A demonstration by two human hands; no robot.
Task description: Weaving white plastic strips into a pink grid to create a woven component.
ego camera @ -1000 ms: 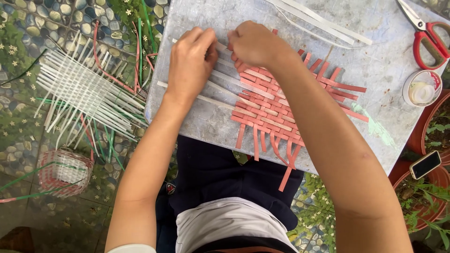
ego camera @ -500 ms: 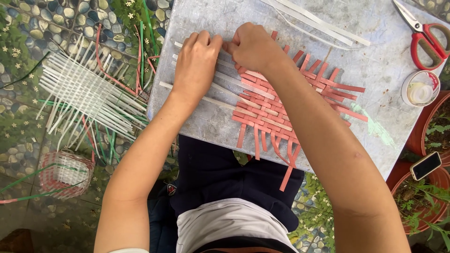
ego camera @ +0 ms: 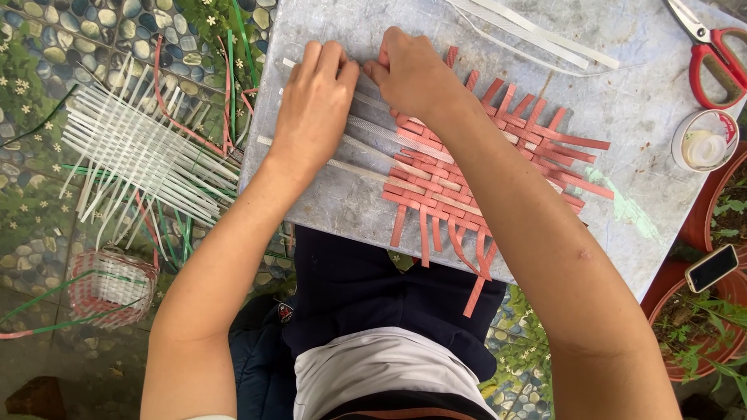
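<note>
Fingers: my left hand [ego camera: 315, 109] lies flat, fingers together and stretched out, pressing down on the white strips [ego camera: 366, 148]; my right hand [ego camera: 412, 74] is curled, its fingertips pinched on a strip end right where they meet my left fingertips. I cannot tell which strip the pinch has.
Under my fingers: the white strips run slanting from beneath my left palm into the woven mat [ego camera: 482, 167], which lies just right of my left hand and partly under my right wrist.
Mat: salmon-pink strips crossed over and under, loose ends sticking out on all sides, some hanging over the near edge of the grey board [ego camera: 327, 210].
Board: flat on my lap, both hands resting on it.
Beyond my fingertips: a few long white strips [ego camera: 537, 31] lie loose near the far edge.
Far right of my right hand: red-handled scissors [ego camera: 712, 54], and nearer me a roll of clear tape [ego camera: 704, 140].
Left of my left hand, off the board: a white woven piece [ego camera: 132, 152] on the pebble floor, with green and pink strips around it.
Lower left: a small woven basket [ego camera: 109, 288].
</note>
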